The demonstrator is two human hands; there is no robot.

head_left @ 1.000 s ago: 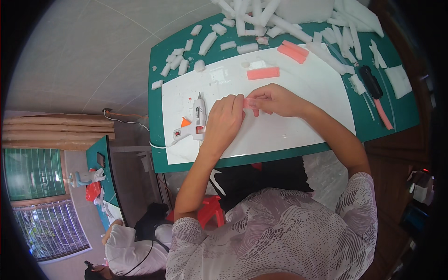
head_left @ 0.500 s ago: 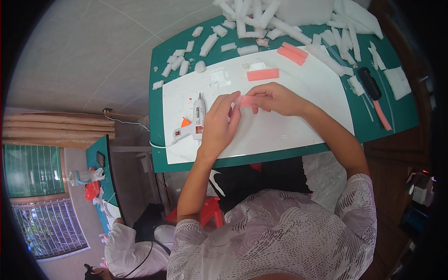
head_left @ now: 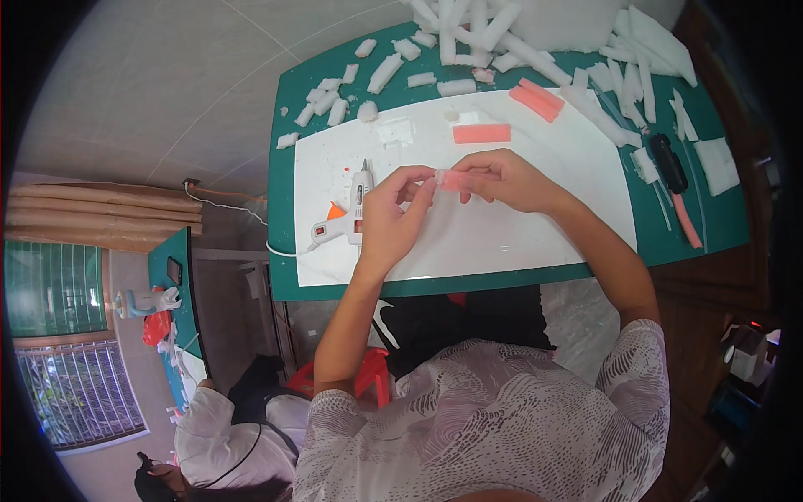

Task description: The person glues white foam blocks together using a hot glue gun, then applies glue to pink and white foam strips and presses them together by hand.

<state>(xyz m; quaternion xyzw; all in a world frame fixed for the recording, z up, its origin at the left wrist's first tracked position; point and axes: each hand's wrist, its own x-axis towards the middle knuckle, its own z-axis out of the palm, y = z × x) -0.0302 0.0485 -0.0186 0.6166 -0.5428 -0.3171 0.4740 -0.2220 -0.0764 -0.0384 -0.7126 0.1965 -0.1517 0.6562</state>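
both my hands (head_left: 456, 188) pinch the little pink foam strip (head_left: 452, 179) at its ends; it looks light, soft, easily crushed.

Single head-worn fisheye view, looking steeply down, close over the green table (head_left: 502, 280); edges bend toward rim.

1 glue gun (head_left: 350, 211), 2 hands (head_left: 400, 219)
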